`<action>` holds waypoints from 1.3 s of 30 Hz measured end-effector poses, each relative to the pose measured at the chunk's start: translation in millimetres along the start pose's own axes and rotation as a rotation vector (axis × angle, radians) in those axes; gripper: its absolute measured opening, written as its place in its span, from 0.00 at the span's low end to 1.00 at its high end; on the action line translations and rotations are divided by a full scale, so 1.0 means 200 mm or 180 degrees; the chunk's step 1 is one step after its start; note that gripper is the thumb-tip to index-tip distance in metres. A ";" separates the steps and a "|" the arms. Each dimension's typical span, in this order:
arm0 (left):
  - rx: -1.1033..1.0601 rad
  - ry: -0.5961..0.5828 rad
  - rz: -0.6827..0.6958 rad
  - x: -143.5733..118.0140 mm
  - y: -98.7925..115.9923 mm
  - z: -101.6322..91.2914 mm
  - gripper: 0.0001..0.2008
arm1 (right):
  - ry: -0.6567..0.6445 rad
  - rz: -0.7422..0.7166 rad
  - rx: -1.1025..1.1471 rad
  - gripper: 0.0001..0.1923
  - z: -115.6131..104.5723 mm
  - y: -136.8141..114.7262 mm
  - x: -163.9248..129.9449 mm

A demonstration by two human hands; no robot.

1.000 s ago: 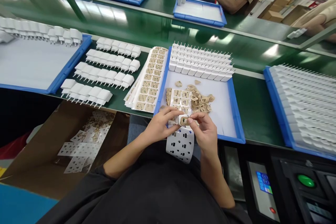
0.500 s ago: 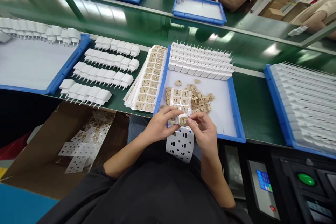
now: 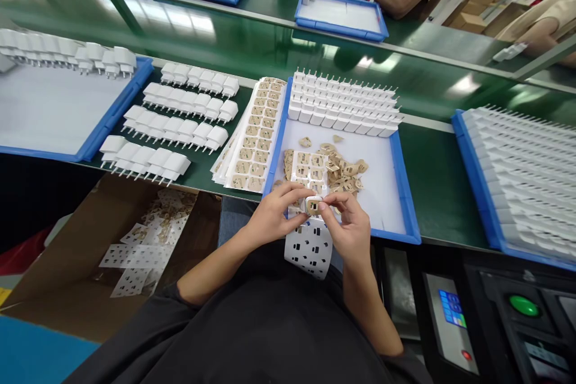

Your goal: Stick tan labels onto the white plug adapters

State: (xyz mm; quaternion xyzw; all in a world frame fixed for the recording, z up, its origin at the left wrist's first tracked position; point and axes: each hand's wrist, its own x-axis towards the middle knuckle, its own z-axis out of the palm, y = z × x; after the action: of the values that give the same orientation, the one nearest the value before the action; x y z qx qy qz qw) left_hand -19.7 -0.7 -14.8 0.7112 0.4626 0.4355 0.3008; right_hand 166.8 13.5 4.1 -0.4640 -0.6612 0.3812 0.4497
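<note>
Left grip (image 3: 272,214) still on white plug (image 3: 306,204), tan label's (image 3: 314,212) slot now clearer

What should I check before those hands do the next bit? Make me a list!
1. White boxy plastic plug held in left hand: ok.
2. Right hand at the tan paper sticker on the plug's face: ok.
3. Sticker smoothly stuck all round: cannot tell, too small.
4. White sheet with spare tan stickers close by: ok.
5. Blue-rimmed white tray free of loose tan paper scraps: not ok, they're piled there.

White charger (image 3: 306,204), tan sticker (image 3: 314,206) against its end, over curling sticker sheet (image 3: 309,247).
</note>
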 end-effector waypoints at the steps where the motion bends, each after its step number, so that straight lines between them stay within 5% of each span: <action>1: -0.0003 0.0007 0.0005 0.00 0.00 0.00 0.17 | 0.0050 -0.0049 -0.0130 0.02 0.00 -0.01 0.00; 9: -0.0013 0.0073 0.0032 -0.01 0.00 0.01 0.17 | 0.0392 -0.0617 -0.0976 0.05 0.04 -0.07 0.00; 24: 0.0000 0.0185 0.0180 0.00 -0.01 0.01 0.13 | 0.0354 -0.1091 -0.1550 0.05 0.04 -0.06 0.02; 28: -0.0123 0.0291 0.0096 0.00 -0.01 0.01 0.14 | 0.0673 -0.0521 -0.1137 0.08 0.02 -0.02 0.04; 34: 0.0012 0.0459 0.0235 0.00 -0.02 0.03 0.12 | -0.0408 0.0285 0.0271 0.15 0.01 0.03 0.02; 39: 0.0329 0.0507 0.0345 0.00 -0.02 0.04 0.11 | -0.0506 0.0447 0.0728 0.08 0.01 0.03 0.03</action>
State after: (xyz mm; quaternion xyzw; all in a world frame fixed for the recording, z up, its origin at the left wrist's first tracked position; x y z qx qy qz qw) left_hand -14.3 1.3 -21.9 0.7128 0.4678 0.4819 0.2021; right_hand 164.9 20.8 -1.5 -0.4232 -0.6129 0.5200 0.4182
